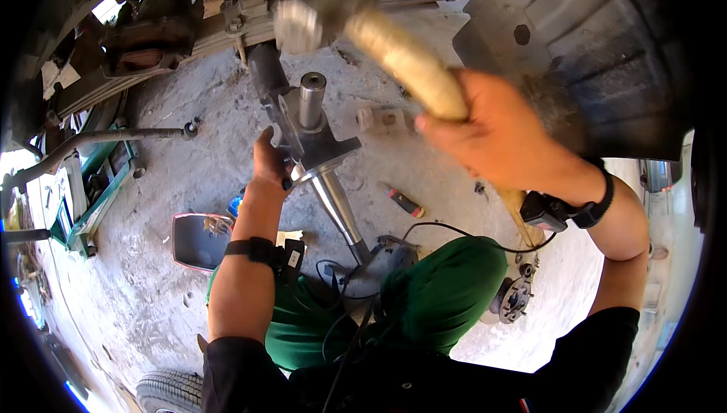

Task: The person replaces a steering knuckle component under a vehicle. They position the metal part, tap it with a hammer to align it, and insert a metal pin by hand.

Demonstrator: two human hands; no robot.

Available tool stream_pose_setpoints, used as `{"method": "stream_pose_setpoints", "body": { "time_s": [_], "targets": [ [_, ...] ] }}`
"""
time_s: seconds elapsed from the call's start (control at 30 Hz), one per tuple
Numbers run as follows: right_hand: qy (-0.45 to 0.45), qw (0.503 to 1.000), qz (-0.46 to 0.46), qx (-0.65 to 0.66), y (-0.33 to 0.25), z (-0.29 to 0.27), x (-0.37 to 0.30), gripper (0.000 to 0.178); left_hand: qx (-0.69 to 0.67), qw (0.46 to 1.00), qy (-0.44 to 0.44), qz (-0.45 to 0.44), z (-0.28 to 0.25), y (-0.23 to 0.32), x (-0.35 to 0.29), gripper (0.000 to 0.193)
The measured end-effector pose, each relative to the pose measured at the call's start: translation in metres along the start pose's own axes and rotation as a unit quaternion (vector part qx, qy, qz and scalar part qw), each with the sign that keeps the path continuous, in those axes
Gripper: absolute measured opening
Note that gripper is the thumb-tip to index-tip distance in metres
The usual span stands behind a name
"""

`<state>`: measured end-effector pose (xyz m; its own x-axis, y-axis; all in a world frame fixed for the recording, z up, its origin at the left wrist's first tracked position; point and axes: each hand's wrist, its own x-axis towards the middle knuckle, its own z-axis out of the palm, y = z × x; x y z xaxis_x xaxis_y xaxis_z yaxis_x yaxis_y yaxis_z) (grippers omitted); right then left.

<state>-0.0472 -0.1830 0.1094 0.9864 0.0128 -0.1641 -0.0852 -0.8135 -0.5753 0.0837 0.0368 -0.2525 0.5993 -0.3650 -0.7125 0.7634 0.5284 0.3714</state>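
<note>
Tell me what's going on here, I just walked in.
A person's right hand grips a pale-handled hammer, its head blurred and apart from the upright pin on a steel spindle. The left hand is at the spindle's side, its grip partly hidden. A dark tray sits on the floor to the left.

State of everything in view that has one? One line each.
Hammer: raised, motion-blurred.
Right grip: closed around the hammer.
Steel knuckle: upper pin bare, tapered shaft pointing down.
Left grip: at the knuckle's left side, fingers partly hidden.
Curved bar: end joint attached to nothing visible.
Tray: open-topped, on the floor.
Red-and-black item: lying on the floor.
Studded hub: on the floor.
Tyre: partly out of frame.
</note>
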Motion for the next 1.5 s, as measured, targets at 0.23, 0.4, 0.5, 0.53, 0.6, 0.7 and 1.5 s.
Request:
{"method": "stream_pose_setpoints", "body": {
  "time_s": [0.23,0.4,0.5,0.53,0.6,0.7,1.5],
  "targets": [
    [-0.061,0.997,0.003,-0.049,0.015,0.023,0.002,0.025,0.011,0.999,-0.048,0.024,0.006,-0.003,-0.006,0.061],
    [-0.089,0.996,0.005,0.027,0.018,0.026,0.001,0.028,-0.014,0.998,-0.063,0.002,0.006,-0.001,-0.005,0.066],
    [-0.013,0.998,-0.017,0.062,0.003,0.009,0.002,0.029,-0.026,0.997,-0.073,-0.017,0.005,-0.002,-0.01,0.068],
    [0.013,0.997,-0.017,0.075,-0.004,0.002,0.003,0.029,-0.032,0.996,-0.081,-0.022,0.009,-0.001,-0.016,0.068],
    [0.051,0.991,-0.003,0.122,-0.011,-0.01,0.004,0.027,-0.043,0.992,-0.109,-0.036,0.012,0.001,-0.026,0.07],
    [0.03,0.988,0.031,0.149,0.009,-0.014,0.01,0.026,-0.068,0.991,-0.111,-0.038,0.023,0.002,-0.038,0.064],
    [-0.177,0.977,0.064,-0.103,0.305,0.224,0.074,0.04,-0.053,0.99,-0.11,-0.067,0.046,0.018,-0.076,0.07]
  ]
}}
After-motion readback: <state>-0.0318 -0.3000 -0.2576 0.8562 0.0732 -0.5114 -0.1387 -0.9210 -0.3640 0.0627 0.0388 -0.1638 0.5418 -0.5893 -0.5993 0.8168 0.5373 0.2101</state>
